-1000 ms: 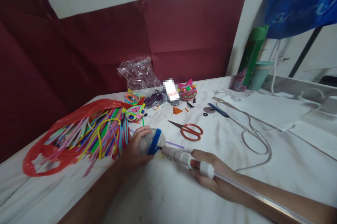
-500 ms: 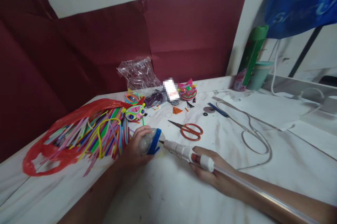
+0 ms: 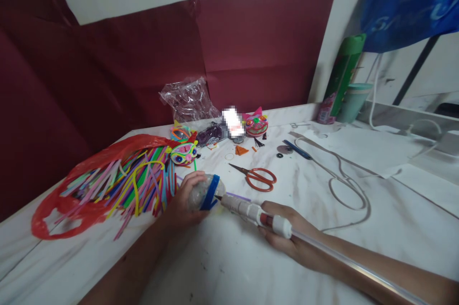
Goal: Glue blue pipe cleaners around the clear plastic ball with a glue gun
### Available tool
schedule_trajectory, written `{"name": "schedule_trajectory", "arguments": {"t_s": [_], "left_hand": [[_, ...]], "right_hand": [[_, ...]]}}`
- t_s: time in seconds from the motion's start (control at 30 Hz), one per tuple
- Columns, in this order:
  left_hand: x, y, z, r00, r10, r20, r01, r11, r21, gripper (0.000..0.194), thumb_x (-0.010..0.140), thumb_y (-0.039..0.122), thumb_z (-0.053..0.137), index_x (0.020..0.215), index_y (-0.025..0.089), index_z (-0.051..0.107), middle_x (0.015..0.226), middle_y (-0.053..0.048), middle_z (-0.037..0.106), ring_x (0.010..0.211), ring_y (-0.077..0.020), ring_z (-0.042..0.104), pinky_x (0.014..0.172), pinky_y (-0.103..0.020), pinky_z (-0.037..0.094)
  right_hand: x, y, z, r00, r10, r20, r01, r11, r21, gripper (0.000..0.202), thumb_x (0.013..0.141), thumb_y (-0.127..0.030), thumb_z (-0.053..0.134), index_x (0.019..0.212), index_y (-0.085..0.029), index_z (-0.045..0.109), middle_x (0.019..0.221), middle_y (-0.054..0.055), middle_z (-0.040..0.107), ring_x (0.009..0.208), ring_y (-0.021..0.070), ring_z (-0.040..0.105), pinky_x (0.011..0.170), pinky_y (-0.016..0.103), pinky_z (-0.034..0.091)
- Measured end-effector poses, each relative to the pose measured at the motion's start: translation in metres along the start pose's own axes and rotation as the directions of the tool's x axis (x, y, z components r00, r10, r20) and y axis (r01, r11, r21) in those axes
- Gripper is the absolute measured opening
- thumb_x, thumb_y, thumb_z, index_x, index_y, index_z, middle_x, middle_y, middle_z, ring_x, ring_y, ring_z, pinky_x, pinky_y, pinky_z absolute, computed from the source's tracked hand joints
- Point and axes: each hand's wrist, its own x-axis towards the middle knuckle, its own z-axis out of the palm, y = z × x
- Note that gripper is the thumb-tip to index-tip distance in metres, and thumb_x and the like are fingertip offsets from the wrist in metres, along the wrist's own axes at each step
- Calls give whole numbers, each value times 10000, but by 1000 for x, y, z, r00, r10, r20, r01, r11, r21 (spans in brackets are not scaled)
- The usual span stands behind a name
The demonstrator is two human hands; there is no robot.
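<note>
Your left hand [image 3: 184,203] is curled around a clear, rounded plastic piece [image 3: 197,194], fingers over its far side and thumb along the near side, holding it low over the tabletop [image 3: 222,271] in front of you. A bright blue, flat strip [image 3: 212,191] runs across the face of that piece turned toward your other hand. Your right hand [image 3: 287,244] is wrapped around a white glue gun [image 3: 244,209], its dark nozzle pointing at the strip's lower part; the tip is small and blurred here, so whether it touches is hard to say. A long, clear rod [image 3: 344,255] sticks out of the gun's back end and slants over your right forearm.

Just beyond the gun lies a thin purple stick [image 3: 239,196], and past it a pair of scissors with red-orange handles [image 3: 261,179], blades pointing away to the left. To the left of your left hand, a red plastic bag [image 3: 118,145] spills many-coloured fuzzy sticks [image 3: 139,185], with a bright, face-like ornament [image 3: 183,153] at its right end. Farther back sit a pink, eared ornament [image 3: 257,125] and an orange scrap [image 3: 241,150]. Off to the right, a grey cable [image 3: 349,185] loops near a blue, slim-handled tool [image 3: 297,149].
</note>
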Motion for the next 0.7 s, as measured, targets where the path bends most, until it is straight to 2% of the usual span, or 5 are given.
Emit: {"name": "schedule_trajectory", "arguments": {"t_s": [0.13, 0.3, 0.43, 0.6, 0.7], "left_hand": [[-1, 0, 0, 1000, -1, 5, 1, 1000, 12, 650, 686, 398, 718, 1264, 315, 431, 1322, -100, 475, 1263, -336, 454, 1040, -516, 406], [-2, 1, -1, 1000, 2, 4, -2, 1000, 5, 656, 689, 412, 721, 1273, 312, 438, 1331, -95, 478, 1272, -338, 446, 1048, -514, 399], [-2, 1, -1, 1000, -12, 13, 12, 1000, -3, 656, 696, 441, 719, 1274, 303, 441, 1337, -111, 469, 1279, -345, 439, 1042, -515, 404], [0, 3, -1, 1000, 27, -1, -27, 1000, -2, 634, 695, 445, 720, 1253, 307, 454, 1309, -110, 490, 1252, -348, 464, 1026, -522, 416], [1, 4, -2, 1000, 31, 0, -31, 999, -12, 623, 709, 447, 708, 1255, 301, 447, 1311, -118, 480, 1260, -351, 451, 1028, -527, 411]], "right_hand": [[0, -3, 0, 999, -32, 40, 33, 999, -8, 192, 850, -233, 426, 684, -228, 330, 645, -19, 450, 559, 115, 444, 520, 210, 379], [-1, 1, 1, 995, 95, -18, -95, 995, 44, 174, 846, -267, 442, 698, -228, 360, 638, -25, 437, 564, 121, 454, 501, 213, 374], [-2, 8, 3, 998, 59, -4, -59, 997, 57, 168, 843, -262, 447, 698, -223, 372, 643, -26, 436, 571, 120, 449, 502, 213, 371], [-2, 9, 2, 992, 127, -24, -124, 986, 112, 158, 854, -278, 459, 722, -217, 397, 653, -29, 443, 570, 116, 457, 514, 216, 388], [-2, 6, 3, 996, 93, -4, -92, 989, 115, 165, 846, -268, 462, 700, -214, 406, 646, -28, 458, 571, 118, 469, 518, 218, 395]]}}
